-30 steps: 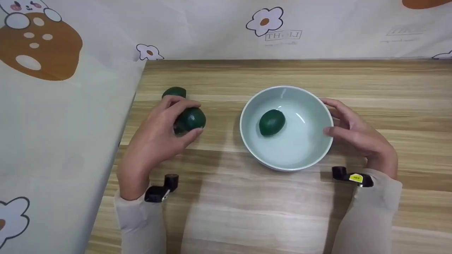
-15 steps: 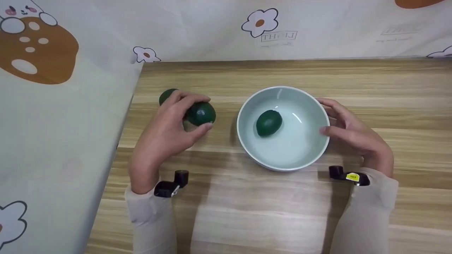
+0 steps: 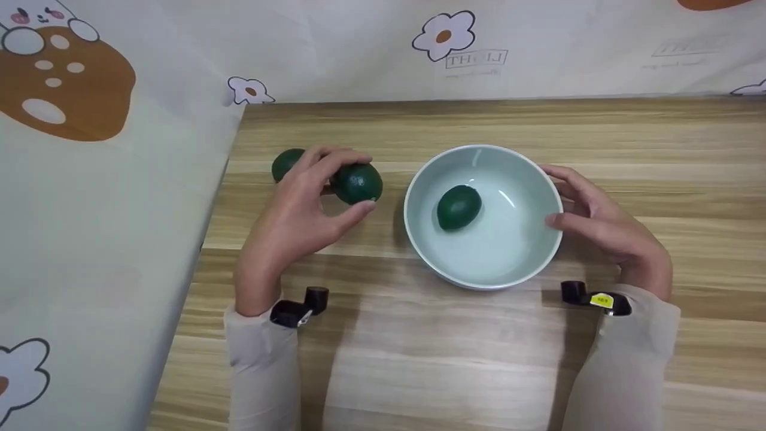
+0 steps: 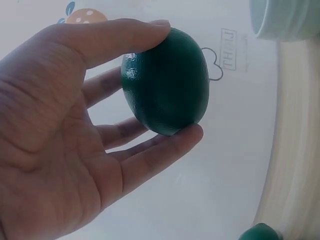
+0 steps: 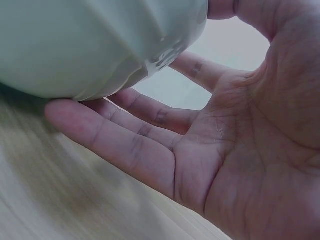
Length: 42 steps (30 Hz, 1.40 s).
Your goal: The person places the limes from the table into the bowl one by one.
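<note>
Though seemingly half-curled, left fingers (image 4: 155, 157) round fruit (image 4: 167, 82)

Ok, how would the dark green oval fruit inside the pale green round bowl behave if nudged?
The dark green fruit is rounded, so would probably roll; its tapered end may make it veer. The bowl has raised walls that should contain it.

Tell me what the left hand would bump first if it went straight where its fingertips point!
Probably the pale bowl, right of the left hand in the head view. The hand's height is unclear, so it might pass over.
</note>
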Available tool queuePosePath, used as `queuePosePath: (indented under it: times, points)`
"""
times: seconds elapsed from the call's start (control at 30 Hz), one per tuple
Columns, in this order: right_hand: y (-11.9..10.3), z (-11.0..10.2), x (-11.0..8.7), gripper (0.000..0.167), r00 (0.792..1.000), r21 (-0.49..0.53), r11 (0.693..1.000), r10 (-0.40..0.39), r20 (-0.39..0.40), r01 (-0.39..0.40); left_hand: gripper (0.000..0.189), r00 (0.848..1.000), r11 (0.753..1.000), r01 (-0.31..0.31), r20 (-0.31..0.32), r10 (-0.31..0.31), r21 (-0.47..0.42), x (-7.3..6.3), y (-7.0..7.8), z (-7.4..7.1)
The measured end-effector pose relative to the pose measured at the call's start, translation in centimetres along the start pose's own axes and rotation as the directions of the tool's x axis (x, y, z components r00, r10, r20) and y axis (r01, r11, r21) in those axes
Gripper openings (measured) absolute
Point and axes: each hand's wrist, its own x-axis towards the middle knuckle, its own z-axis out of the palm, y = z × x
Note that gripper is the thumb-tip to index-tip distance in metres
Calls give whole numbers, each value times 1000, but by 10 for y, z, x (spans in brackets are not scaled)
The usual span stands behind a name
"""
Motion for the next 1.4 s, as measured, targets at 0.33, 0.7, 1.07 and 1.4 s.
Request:
queuePosePath:
  times: [0.33,0.7,1.07,1.4]
  points:
    - [1,1,-1,71,1000,-12,1000,-7,9,7,55,999,998,-40,-36,38,-56,2,-4,7]
    - [3,-3,-6,71,1000,16,1000,10,8,-11,54,992,990,-114,-55,110,-78,10,-2,18]
    - [3,-2,-4,71,999,8,999,39,5,-39,54,996,989,-90,-26,88,-118,15,-2,30]
    - [0,-3,-1,70,999,-9,999,36,15,-36,55,997,987,-80,-19,78,-137,20,-5,36]
